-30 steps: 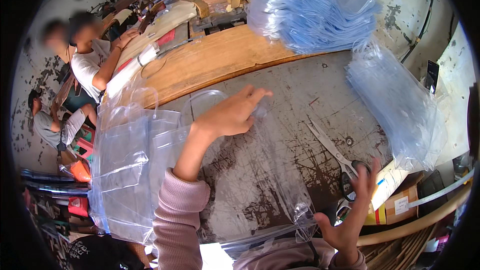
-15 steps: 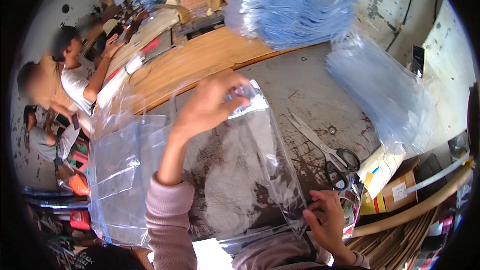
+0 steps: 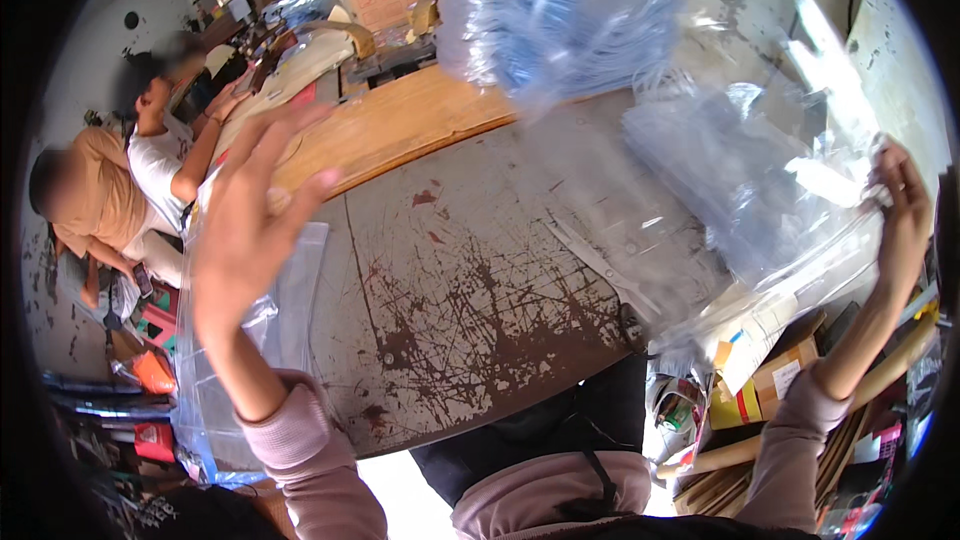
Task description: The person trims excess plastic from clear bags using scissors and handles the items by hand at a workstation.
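Observation:
My right hand (image 3: 902, 202) is raised at the far right, its fingers pinched on the edge of a clear plastic bag (image 3: 830, 183). The bag is spread out and blurred, stretching across the right of the table. Through it show a pair of scissors (image 3: 607, 268) and a bundle of clear plastic bags (image 3: 700, 155). My left hand (image 3: 240, 235) is in the air on the left, fingers apart and holding nothing. Below and partly behind it lie flat clear plastic bags (image 3: 295, 305) on the table's left side.
The worn grey table (image 3: 450, 270) has scratches and dark patches. A wooden board (image 3: 410, 125) runs along its back, with a tall stack of bluish plastic (image 3: 490, 25) behind. Two people sit at the left. Below the right edge stand a cardboard box (image 3: 787, 375) and a long tube (image 3: 720, 458).
My right hand has swung up and right, carrying the clear bag off the middle of the table. The left hand has let go of it and moved left, fingers spreading.

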`<state>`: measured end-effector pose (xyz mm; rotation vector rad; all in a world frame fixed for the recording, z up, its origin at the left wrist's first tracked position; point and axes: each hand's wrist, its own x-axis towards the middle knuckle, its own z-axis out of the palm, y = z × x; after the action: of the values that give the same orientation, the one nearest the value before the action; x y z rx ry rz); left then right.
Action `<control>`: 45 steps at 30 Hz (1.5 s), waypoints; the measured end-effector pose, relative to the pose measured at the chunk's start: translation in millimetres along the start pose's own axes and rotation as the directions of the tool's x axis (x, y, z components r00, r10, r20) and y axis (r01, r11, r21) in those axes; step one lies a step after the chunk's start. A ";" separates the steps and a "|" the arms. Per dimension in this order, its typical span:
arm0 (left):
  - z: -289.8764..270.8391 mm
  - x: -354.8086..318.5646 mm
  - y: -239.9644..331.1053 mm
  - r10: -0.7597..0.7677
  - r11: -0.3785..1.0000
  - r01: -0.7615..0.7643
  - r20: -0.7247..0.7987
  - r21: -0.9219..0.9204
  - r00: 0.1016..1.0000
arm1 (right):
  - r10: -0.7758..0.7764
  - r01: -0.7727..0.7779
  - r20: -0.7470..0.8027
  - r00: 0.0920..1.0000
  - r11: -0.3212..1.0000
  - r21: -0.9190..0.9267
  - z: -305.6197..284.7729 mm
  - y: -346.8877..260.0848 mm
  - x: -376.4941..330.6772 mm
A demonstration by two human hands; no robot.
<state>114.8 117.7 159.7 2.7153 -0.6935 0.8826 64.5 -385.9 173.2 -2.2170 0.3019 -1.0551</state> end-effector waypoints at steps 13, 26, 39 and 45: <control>43.5 -199.0 0.0 -0.804 0.513 0.587 0.112 0.625 0.584 | -0.318 0.287 -0.169 0.933 0.939 -0.188 7.0 54.0 -61.3; 74.2 -177.1 15.3 -0.624 0.624 0.642 -0.211 0.446 0.753 | -0.392 0.359 0.323 0.861 0.920 0.159 95.6 -15.6 -178.6; 102.4 -129.0 194.2 -0.346 0.795 0.402 0.206 -0.454 0.915 | -0.207 -0.005 0.446 0.871 0.904 0.428 136.4 -61.1 -227.7; 100.0 -127.0 207.4 -0.203 0.834 0.314 0.278 -0.453 0.939 | -0.102 -0.015 0.630 0.770 0.984 0.178 130.7 -40.5 -191.5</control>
<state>-27.4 -48.1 13.4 2.3724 -0.4816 0.2853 36.6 -206.7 23.0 -2.2763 -0.1446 -0.2740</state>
